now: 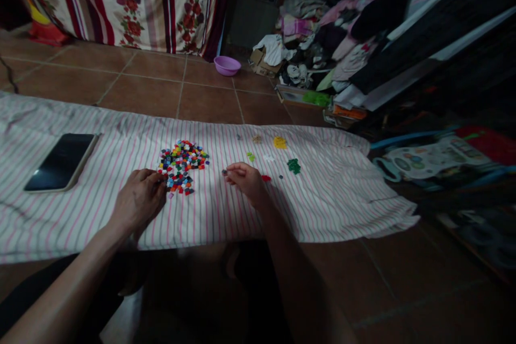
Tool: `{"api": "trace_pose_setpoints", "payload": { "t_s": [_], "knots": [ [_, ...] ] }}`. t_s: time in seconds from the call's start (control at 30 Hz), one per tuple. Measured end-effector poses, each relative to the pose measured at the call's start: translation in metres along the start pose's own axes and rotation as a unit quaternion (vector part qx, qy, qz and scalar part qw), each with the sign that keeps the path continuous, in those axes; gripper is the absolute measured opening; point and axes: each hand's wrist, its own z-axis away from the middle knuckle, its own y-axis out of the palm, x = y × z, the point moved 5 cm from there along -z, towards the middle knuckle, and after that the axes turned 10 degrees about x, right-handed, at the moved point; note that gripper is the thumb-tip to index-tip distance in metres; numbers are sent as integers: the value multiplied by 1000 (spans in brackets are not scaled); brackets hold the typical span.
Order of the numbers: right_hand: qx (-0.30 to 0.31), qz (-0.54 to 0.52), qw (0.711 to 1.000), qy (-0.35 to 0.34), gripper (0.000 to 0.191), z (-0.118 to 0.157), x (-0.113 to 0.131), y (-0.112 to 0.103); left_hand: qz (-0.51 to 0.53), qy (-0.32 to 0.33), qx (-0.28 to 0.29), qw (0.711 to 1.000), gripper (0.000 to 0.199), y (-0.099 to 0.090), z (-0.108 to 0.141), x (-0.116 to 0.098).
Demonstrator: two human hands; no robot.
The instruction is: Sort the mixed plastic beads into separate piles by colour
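Left hand (139,194) bent-fingered at edge of mixed tile pile (183,161); whether gripping, could not tell. Right hand (246,180), apart, pinched dark gray tile (224,172). Pile lay at left hand's 2 o'clock, right's 9–10; left nearer, no clear long axis. Yellow tiles (279,142) farther, right hand's 1–2 o'clock.

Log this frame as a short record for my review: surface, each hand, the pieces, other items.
Surface: striped cloth
Left hand: left hand at the near-left edge of the mixed pile; grip unclear
Right hand: right hand, fingers pinching a small dark piece
Single-colour groups: yellow pieces, dark green pieces, lime pieces, red pieces
Other items: phone at left on the cloth; purple basin on the floor
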Motion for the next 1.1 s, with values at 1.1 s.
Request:
{"api": "trace_pose_setpoints", "payload": {
  "t_s": [1.1],
  "knots": [
    [25,421,900,-108,6,18,20,42,19,-4,-3,1000,38,-5,2,-4]
  ]
}}
